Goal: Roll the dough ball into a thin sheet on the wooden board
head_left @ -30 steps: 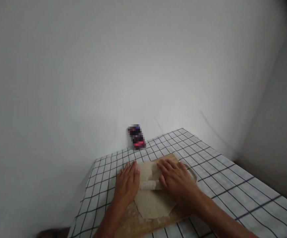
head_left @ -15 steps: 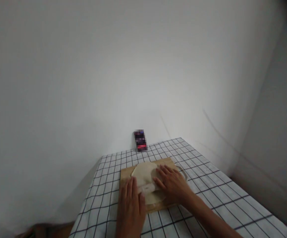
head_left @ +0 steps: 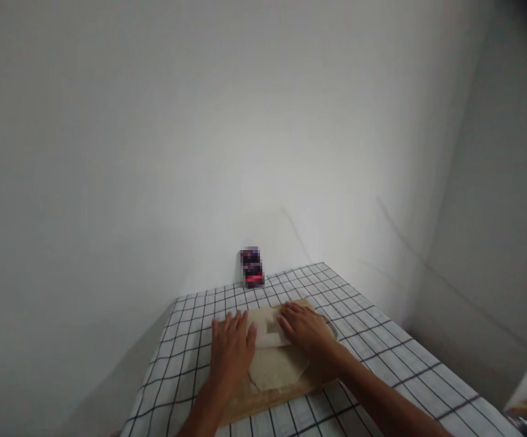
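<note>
A thin pale sheet of dough lies spread over a wooden board. Across it rests a light-coloured rolling pin, its middle showing between my hands and its ends hidden beneath them. My left hand lies flat over the pin's left end, fingers stretched forward and slightly apart. Over the right end, my right hand is also laid flat, fingers extended and pointing up to the left. Neither hand wraps around the pin.
The board stands on a table with a white, black-checked cloth. A blurred-out dark upright object with a red band leans against the white wall at the back. Part of a round clear rim shows beyond my right hand.
Both hands and the rolling pin have moved forward over the dough, away from me. More of the dough's near part now shows. The view has shifted slightly.
</note>
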`<state>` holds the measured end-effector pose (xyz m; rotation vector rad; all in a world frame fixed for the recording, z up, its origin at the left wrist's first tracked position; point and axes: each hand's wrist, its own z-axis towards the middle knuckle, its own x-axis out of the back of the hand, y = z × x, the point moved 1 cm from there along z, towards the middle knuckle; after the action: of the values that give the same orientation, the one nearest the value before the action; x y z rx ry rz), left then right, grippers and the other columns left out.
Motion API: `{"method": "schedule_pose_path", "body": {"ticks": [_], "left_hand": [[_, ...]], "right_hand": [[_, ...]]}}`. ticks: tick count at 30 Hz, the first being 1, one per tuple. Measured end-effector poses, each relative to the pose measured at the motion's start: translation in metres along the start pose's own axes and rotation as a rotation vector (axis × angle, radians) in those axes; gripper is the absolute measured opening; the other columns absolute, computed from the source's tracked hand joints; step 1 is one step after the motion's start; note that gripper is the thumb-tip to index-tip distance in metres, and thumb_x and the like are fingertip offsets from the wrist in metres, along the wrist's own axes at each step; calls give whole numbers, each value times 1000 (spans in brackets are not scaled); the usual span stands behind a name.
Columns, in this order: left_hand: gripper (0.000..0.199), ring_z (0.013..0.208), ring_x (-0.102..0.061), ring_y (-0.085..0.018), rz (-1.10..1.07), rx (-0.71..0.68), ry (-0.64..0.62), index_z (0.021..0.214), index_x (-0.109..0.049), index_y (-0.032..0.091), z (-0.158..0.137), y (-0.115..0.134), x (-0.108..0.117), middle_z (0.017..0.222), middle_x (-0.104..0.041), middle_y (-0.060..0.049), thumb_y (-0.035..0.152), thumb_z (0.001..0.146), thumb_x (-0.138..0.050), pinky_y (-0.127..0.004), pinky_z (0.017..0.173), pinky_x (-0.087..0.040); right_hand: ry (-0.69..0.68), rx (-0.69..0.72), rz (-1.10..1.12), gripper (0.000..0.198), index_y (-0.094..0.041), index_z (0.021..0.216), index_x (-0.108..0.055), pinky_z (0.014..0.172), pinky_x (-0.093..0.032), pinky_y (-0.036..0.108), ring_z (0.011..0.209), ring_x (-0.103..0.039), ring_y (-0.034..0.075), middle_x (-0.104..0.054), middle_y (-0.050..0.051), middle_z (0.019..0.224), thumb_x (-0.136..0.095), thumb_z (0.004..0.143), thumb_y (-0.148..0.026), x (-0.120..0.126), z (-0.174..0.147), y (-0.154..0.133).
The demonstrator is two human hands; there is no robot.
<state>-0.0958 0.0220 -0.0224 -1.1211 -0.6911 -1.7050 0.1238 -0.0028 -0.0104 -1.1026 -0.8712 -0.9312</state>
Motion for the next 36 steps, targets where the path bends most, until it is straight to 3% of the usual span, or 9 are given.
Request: {"method": "schedule_pose_path", "body": {"ticks": [2,5,8,10,17,25,29,32,36], "left_hand": [[42,139,-54,-36,-22,-26,-70,138,-63,21,31,-1,1,145,-64,-13,35,107,-38,-71,117,-32],[41,131,-62,-33,-69,-86,-111,134,-66,22,65,-6,-10,141,-67,-12,37,106,-40,-59,110,-47],[42,127,-65,-27,-122,-113,-125,135,-65,23,76,-13,-26,139,-69,-9,35,106,-37,-47,107,-52],[45,127,-65,-26,-144,-107,-127,139,-62,20,71,-16,-32,139,-69,-10,32,106,-35,-46,109,-50],[48,138,-55,-33,-150,-77,-83,140,-60,16,34,-8,-16,145,-64,-11,21,98,-39,-64,116,-39],[46,142,-52,-32,-182,-73,89,137,-60,10,-6,-4,-7,141,-66,-16,20,100,-35,-58,119,-41],[50,150,-40,-29,-219,-96,113,151,-45,9,-45,1,3,155,-53,-17,22,105,-33,-56,120,-42],[57,157,-26,-27,-196,-115,163,163,-24,16,-86,6,15,165,-40,-13,22,106,-33,-54,119,-45],[62,156,-29,-27,-111,-244,153,165,-15,21,-118,4,15,168,-34,-10,26,107,-35,-51,116,-49]], "right_hand": [[-21,-91,-12,46,-16,138,-63,121,-32,54,147,-44,30,-55,18,152,-35,107,-37,-1,9,2],[-75,-153,-26,48,-14,141,-60,121,-29,60,151,-38,33,-49,19,157,-34,106,-35,1,15,3],[-131,-123,-24,50,-16,147,-54,118,-31,64,150,-39,34,-48,18,159,-34,104,-33,2,14,2],[-143,-100,-27,50,-19,149,-51,118,-31,66,150,-39,33,-47,16,160,-34,103,-31,2,12,1],[-97,-54,-133,51,-18,149,-52,119,-31,63,152,-36,30,-45,14,161,-33,103,-31,-6,0,-1],[-38,93,-165,47,-17,139,-60,113,-42,56,142,-50,31,-56,15,152,-30,106,-32,-1,-15,-8],[-10,76,-136,45,-16,137,-61,113,-42,54,142,-51,32,-58,16,150,-34,107,-33,4,-31,-20],[8,51,-70,42,-20,137,-63,115,-41,52,142,-51,30,-58,13,151,-39,107,-37,4,-51,-25],[32,65,-8,49,-22,142,-60,120,-36,55,147,-44,30,-52,10,156,-41,107,-49,1,-70,-22]]}}
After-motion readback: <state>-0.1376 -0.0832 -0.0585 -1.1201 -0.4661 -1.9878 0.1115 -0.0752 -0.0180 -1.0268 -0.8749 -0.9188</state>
